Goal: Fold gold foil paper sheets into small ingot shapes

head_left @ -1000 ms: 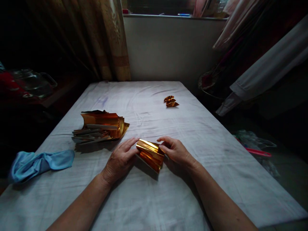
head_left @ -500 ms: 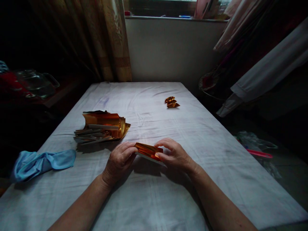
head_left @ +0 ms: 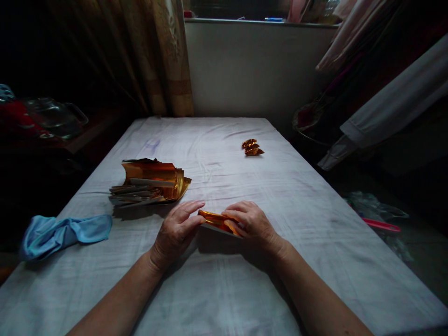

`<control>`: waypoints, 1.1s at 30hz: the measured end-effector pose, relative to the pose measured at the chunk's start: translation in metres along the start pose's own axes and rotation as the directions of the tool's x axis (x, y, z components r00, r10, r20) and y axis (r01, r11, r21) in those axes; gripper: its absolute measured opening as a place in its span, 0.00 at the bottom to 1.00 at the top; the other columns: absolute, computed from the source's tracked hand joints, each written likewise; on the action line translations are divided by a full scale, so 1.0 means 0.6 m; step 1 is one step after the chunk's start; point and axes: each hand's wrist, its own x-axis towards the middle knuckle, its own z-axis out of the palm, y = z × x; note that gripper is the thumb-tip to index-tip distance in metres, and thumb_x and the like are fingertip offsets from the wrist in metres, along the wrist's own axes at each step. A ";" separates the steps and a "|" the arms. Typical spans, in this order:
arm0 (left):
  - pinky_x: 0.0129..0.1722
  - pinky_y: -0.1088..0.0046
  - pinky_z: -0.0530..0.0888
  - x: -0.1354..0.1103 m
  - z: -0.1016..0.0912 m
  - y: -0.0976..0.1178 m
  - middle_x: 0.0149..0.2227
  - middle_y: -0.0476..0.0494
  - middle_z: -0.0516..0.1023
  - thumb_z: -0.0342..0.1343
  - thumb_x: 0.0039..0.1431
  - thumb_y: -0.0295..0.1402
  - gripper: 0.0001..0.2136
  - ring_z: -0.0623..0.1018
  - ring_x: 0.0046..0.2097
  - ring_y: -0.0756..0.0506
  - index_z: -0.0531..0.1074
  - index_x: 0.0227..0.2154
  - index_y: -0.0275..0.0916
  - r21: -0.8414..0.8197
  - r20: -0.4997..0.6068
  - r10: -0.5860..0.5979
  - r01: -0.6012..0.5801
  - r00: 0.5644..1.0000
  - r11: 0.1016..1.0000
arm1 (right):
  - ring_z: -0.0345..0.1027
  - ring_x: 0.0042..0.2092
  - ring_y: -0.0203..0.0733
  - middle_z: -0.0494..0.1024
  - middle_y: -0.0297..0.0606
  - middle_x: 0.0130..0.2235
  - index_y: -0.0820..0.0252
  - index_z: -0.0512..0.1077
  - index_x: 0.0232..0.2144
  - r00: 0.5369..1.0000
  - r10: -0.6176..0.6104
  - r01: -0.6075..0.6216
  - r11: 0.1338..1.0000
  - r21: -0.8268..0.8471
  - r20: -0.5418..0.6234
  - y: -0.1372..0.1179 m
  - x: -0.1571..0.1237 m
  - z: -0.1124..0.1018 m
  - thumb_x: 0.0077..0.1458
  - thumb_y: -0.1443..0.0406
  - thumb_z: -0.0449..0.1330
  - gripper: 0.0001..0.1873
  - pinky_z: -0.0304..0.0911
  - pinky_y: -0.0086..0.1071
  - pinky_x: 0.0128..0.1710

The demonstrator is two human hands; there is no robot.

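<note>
Between my two hands is a narrow folded piece of shiny gold foil paper (head_left: 217,220), held low over the cloth with a pale lower edge. My left hand (head_left: 177,228) pinches its left end between thumb and fingers. At the right end, my right hand (head_left: 250,224) grips it, the thumb pressed on the near side and the fingers bent over the top. Beyond my left hand lies a loose stack of gold foil paper sheets (head_left: 150,175), curled and showing grey-white edges. Several small folded gold pieces (head_left: 252,148) sit together farther back on the right.
A white cloth (head_left: 217,289) covers the table. At the left edge lies a crumpled light-blue cloth (head_left: 66,233). A glass jug (head_left: 56,116) stands on a dark side surface. Clothes hang at the right, above clear plastic and a red-pink handle (head_left: 381,225).
My right hand's fingers have closed further over the foil paper, and its folded strip looks flatter and narrower. My left index finger has lifted slightly. The view has shifted a little.
</note>
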 end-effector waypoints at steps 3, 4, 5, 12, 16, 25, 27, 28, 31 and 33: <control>0.56 0.56 0.73 0.001 -0.003 0.005 0.55 0.39 0.76 0.53 0.64 0.25 0.09 0.74 0.58 0.41 0.74 0.42 0.44 -0.015 0.013 -0.005 0.006 1.000 1.000 | 0.72 0.38 0.42 0.81 0.40 0.38 0.54 0.78 0.40 0.998 0.029 -0.030 1.000 -0.006 -0.055 0.004 -0.002 -0.002 0.63 0.65 0.56 0.10 0.64 0.36 0.40; 0.56 0.56 0.73 0.002 -0.004 0.006 0.55 0.38 0.75 0.52 0.64 0.24 0.11 0.74 0.59 0.41 0.75 0.43 0.44 -0.034 0.019 -0.012 0.012 1.000 0.999 | 0.72 0.37 0.42 0.81 0.40 0.37 0.54 0.78 0.40 0.997 0.043 -0.044 0.999 -0.002 -0.064 0.005 -0.002 -0.003 0.63 0.65 0.56 0.10 0.64 0.36 0.39; 0.57 0.57 0.73 0.003 -0.006 0.007 0.56 0.38 0.75 0.51 0.63 0.23 0.12 0.74 0.59 0.41 0.75 0.44 0.43 -0.061 0.027 -0.022 0.024 0.999 0.998 | 0.72 0.36 0.42 0.81 0.40 0.36 0.55 0.79 0.39 0.996 0.062 -0.062 0.998 0.009 -0.070 0.005 -0.002 -0.004 0.64 0.64 0.55 0.11 0.65 0.36 0.39; 0.55 0.61 0.73 0.003 -0.013 0.009 0.49 0.38 0.80 0.52 0.65 0.33 0.07 0.78 0.52 0.41 0.75 0.39 0.40 -0.274 0.120 -0.249 0.273 0.961 0.922 | 0.74 0.36 0.41 0.82 0.38 0.34 0.53 0.79 0.39 0.988 0.143 -0.135 0.983 0.122 -0.057 -0.007 0.001 -0.011 0.64 0.64 0.56 0.11 0.67 0.34 0.39; 0.42 0.68 0.77 0.000 -0.002 0.016 0.38 0.42 0.82 0.58 0.60 0.39 0.09 0.82 0.41 0.43 0.73 0.39 0.39 -0.322 0.135 -0.545 0.557 0.828 0.766 | 0.75 0.35 0.41 0.82 0.40 0.35 0.55 0.78 0.39 0.992 0.074 -0.066 0.994 0.083 -0.105 -0.009 0.000 -0.009 0.64 0.65 0.56 0.10 0.66 0.34 0.38; 0.32 0.76 0.76 -0.005 0.007 0.020 0.34 0.43 0.83 0.58 0.59 0.43 0.14 0.81 0.33 0.46 0.79 0.35 0.37 -0.375 0.135 -0.697 0.687 0.705 0.622 | 0.76 0.37 0.41 0.83 0.40 0.37 0.52 0.79 0.42 0.997 0.063 -0.056 0.989 0.133 -0.050 -0.020 0.004 -0.006 0.64 0.62 0.57 0.11 0.67 0.34 0.39; 0.32 0.76 0.76 -0.003 0.007 0.020 0.33 0.43 0.83 0.58 0.59 0.43 0.14 0.81 0.32 0.46 0.80 0.35 0.36 -0.395 0.114 -0.704 0.682 0.701 0.615 | 0.77 0.37 0.41 0.83 0.40 0.38 0.53 0.80 0.41 0.992 0.121 -0.111 0.967 0.228 -0.030 -0.024 0.007 -0.009 0.65 0.62 0.56 0.12 0.69 0.34 0.40; 0.32 0.76 0.76 -0.002 0.006 0.021 0.33 0.43 0.83 0.59 0.59 0.43 0.14 0.81 0.33 0.46 0.80 0.35 0.36 -0.411 0.102 -0.704 0.675 0.702 0.613 | 0.77 0.37 0.41 0.83 0.40 0.37 0.54 0.80 0.41 0.988 0.152 -0.140 0.951 0.276 -0.021 -0.025 0.008 -0.009 0.65 0.62 0.56 0.12 0.69 0.33 0.39; 0.35 0.74 0.78 0.002 0.004 0.024 0.33 0.44 0.83 0.60 0.58 0.41 0.12 0.81 0.35 0.45 0.79 0.35 0.37 -0.478 0.096 -0.693 0.644 0.714 0.597 | 0.77 0.36 0.41 0.83 0.39 0.36 0.54 0.80 0.39 0.973 0.229 -0.211 0.903 0.373 -0.004 -0.028 0.008 -0.008 0.63 0.62 0.57 0.11 0.71 0.33 0.39; 0.37 0.73 0.79 0.005 0.003 0.025 0.34 0.44 0.83 0.60 0.58 0.41 0.12 0.81 0.36 0.45 0.79 0.35 0.37 -0.514 0.113 -0.691 0.637 0.714 0.575 | 0.77 0.37 0.41 0.83 0.39 0.36 0.53 0.80 0.39 0.963 0.268 -0.247 0.883 0.399 0.003 -0.027 0.007 -0.006 0.61 0.62 0.59 0.10 0.71 0.35 0.40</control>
